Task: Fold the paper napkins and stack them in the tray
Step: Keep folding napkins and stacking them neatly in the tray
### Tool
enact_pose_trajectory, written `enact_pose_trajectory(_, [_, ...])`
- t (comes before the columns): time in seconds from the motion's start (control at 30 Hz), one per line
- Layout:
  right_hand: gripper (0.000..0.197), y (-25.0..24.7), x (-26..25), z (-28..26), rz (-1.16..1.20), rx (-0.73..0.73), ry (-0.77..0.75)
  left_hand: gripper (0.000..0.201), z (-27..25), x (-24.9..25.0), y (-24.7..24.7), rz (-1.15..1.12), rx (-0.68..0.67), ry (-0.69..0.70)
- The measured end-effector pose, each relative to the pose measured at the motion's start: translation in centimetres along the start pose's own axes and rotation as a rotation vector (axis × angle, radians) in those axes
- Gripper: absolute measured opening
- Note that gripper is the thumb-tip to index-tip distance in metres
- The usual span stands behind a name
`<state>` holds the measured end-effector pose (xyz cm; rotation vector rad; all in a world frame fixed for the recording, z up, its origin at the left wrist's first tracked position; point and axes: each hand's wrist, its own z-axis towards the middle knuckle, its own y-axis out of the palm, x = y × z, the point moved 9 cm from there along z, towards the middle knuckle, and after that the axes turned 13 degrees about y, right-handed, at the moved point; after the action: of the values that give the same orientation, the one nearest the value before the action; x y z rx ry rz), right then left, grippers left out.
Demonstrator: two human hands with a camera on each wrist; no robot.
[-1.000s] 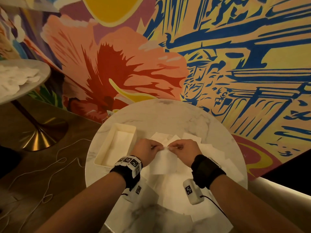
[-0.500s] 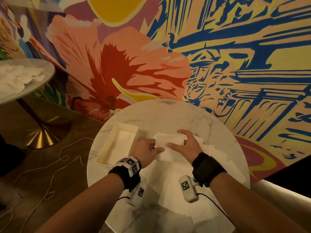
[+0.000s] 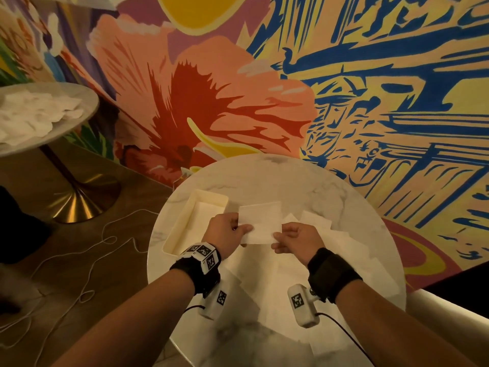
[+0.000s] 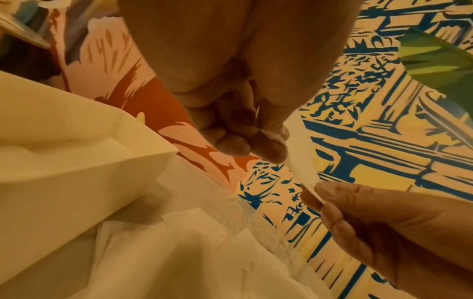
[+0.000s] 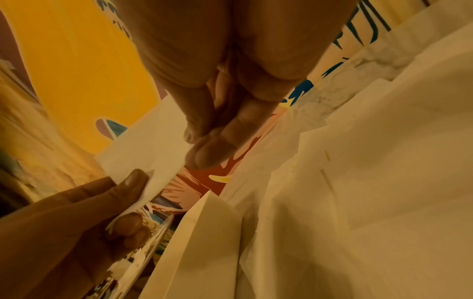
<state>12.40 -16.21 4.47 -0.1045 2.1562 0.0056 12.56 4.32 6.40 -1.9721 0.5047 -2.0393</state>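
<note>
A folded white napkin (image 3: 260, 221) is held up above the round marble table (image 3: 264, 181), near its middle. My left hand (image 3: 230, 231) pinches its near left edge and my right hand (image 3: 293, 238) pinches its near right edge. In the left wrist view the left hand (image 4: 245, 145) pinches the napkin edge (image 4: 302, 161). In the right wrist view the right hand (image 5: 204, 141) pinches the napkin (image 5: 143, 147). A cream rectangular tray (image 3: 211, 200) lies to the left of the hands with a napkin lying flat inside it.
Several loose napkins (image 3: 330, 250) lie spread over the near and right parts of the table. A second round table (image 3: 84, 96) at far left carries a heap of napkins (image 3: 31, 120). White cables (image 3: 87, 260) trail over the wooden floor. A painted mural wall stands behind.
The hands pressed the napkin flat on the table, right palm spread over it, then lifted it. Both hands now pinch its near edges and hold it above the table.
</note>
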Motion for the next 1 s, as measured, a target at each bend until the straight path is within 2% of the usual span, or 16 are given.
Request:
enact_pose_trajectory(0.1, [0.012,0.0,-0.4,0.8,-0.083,0.044,-0.011,0.016,-0.1,-1.1,-1.8,-0.001,0.039,-0.019])
enact_pose_trajectory(0.2, [0.016,0.9,-2.7,1.4,-0.231,0.109,-0.118,0.012,-0.2,-1.9,-3.6,0.106,0.015,-0.001])
enact_pose_trajectory(0.3, [0.022,4.1,-6.0,1.6,-0.442,0.12,-0.285,0.012,-0.5,-2.8,-5.1,0.266,-0.037,0.007])
enact_pose_trajectory(0.43, [0.006,9.6,-8.1,2.5,-0.782,0.069,-0.406,0.015,-0.9,-4.1,-7.4,0.324,-0.028,-0.015])
enact_pose_trajectory(0.5, [0.007,11.7,-8.4,3.2,-0.891,0.037,-0.404,0.026,-1.0,-4.8,-8.7,0.334,-0.017,-0.029])
enact_pose_trajectory(0.6, [0.008,14.2,-8.9,4.6,-0.976,0.016,-0.395,0.02,-0.7,-6.2,-10.5,0.33,-0.013,-0.066])
enact_pose_trajectory(0.73, [0.006,15.7,-10.3,7.0,-0.924,0.092,-0.389,0.008,-0.5,-9.1,-13.8,0.288,0.053,-0.161])
enact_pose_trajectory(0.77, [0.007,15.7,-10.7,7.7,-0.9,0.12,-0.381,0.013,-0.6,-10.0,-14.8,0.291,0.08,-0.191])
enact_pose_trajectory(0.83, [0.007,15.7,-11.1,9.4,-0.882,0.161,-0.341,0.019,-0.7,-11.4,-16.2,0.323,0.107,-0.235])
enact_pose_trajectory(0.93, [0.006,15.9,-10.6,12.1,-0.937,0.186,-0.251,0.007,-0.8,-12.4,-16.7,0.35,0.087,-0.253])
enact_pose_trajectory(1.0, [0.008,16.2,-9.9,13.4,-0.978,0.201,-0.181,0.016,-0.7,-13.2,-16.1,0.329,0.045,-0.272])
